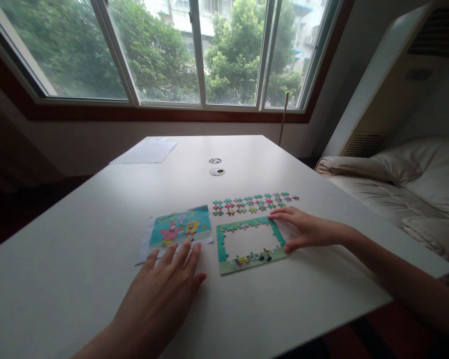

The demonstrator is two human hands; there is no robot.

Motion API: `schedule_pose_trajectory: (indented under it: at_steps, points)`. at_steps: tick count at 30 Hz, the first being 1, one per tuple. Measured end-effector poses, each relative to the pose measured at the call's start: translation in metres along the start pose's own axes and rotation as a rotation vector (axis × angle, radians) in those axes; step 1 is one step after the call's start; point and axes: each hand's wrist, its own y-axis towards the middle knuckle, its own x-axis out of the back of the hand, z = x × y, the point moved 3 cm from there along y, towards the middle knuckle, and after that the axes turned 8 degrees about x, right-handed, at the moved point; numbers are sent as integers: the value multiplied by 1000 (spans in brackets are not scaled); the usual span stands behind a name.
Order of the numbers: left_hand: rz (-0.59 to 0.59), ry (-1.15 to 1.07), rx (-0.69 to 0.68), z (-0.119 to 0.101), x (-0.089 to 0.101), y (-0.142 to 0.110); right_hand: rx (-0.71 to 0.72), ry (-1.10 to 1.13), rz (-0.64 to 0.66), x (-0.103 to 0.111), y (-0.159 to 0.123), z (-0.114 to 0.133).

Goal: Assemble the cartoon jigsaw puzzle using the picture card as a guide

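A jigsaw puzzle (224,267) lies flat on the white table, with its border filled and its middle showing bare tabletop. My right hand (312,229) rests at its right side, thumb and fingers apart, the tips touching the edge near the upper and lower right corners. To the left is a picture sheet (179,227) with a pink and a yellow cartoon figure. My left hand (168,281) lies palm down with fingers spread, the fingertips on the sheet's lower edge. Behind the puzzle, loose puzzle pieces (249,201) are laid out in rows.
The white table (78,249) stretches toward a window (198,55). Papers (145,151) lie at its far left. Two round fittings (217,172) are set in the tabletop beyond the pieces. A cream sofa (396,169) stands on the right, beside a tall appliance (381,75).
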Motion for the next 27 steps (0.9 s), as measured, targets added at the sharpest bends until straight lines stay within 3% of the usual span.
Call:
schedule_pose_trajectory:
  at_steps: [4,13,22,27]
  points:
    - [89,-10,-21,-9,-2,-4,-10,-10,2,1,1,2]
    - [5,-54,81,-1,-5,3,44,-72,-49,0,2,-2]
    - [-74,-56,37,-4,1,2,63,-79,-59,-1,2,-3]
    - [-24,-59,-3,-6,2,3,71,-83,-56,-1,2,-3]
